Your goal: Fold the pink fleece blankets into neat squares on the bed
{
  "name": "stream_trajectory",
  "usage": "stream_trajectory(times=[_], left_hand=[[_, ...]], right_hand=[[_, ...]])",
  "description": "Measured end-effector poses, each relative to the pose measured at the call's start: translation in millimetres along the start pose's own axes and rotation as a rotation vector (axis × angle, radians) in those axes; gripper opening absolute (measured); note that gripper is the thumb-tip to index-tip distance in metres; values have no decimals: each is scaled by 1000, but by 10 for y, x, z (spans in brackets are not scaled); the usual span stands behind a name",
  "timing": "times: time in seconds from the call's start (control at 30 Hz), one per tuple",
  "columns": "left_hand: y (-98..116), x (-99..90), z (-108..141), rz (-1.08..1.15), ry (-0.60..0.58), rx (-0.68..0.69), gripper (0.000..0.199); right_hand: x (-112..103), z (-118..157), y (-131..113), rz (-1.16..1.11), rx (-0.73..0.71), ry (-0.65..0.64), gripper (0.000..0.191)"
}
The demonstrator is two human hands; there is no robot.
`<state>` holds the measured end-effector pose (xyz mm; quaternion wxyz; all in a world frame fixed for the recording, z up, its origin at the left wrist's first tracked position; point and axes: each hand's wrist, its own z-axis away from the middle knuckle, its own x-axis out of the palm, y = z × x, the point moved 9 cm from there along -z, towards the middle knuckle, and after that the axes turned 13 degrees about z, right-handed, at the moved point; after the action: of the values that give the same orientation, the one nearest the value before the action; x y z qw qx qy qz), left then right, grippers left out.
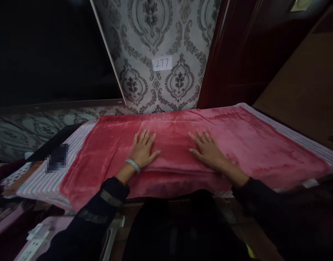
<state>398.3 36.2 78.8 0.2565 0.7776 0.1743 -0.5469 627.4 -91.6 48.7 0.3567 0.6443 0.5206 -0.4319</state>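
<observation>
A plush pinkish-red blanket (172, 145) lies spread over a striped cloth (76, 139) on a long surface. Its middle part looks folded over in a layer, with a fold edge showing below my hands. My left hand (143, 148) rests flat on that layer, fingers spread, a pale bangle (133, 165) round the wrist. To the right, my right hand (206, 148) also presses flat on the plush, its fingers apart. Neither hand grips anything.
Behind the surface stands a patterned wall with a paper label (162, 63) reading 277. A large dark screen (46, 54) hangs at left; a dark red door panel (242, 54) is at right. At lower left lies a white power strip (33, 246). A pixelated dark item (57, 158) sits on the striped cloth.
</observation>
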Motion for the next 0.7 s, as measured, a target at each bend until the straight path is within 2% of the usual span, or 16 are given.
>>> stream_trajectory(times=[0.1, 0.2, 0.5, 0.6, 0.7], left_hand=[[-135, 365, 83, -54, -107, -109, 76], [-279, 513, 161, -57, -124, -161, 77], [-285, 493, 158, -54, -158, -197, 76], [-292, 468, 156, -25, -164, -198, 73], [-285, 428, 154, 19, -167, -195, 72]], right_hand=[[364, 96, -107, 124, -3, -104, 67], [542, 201, -76, 145, -9, -101, 66], [599, 165, -57, 105, -25, -79, 67], [609, 152, 13, 56, -37, -168, 67], [531, 70, 37, -46, -117, -292, 67]])
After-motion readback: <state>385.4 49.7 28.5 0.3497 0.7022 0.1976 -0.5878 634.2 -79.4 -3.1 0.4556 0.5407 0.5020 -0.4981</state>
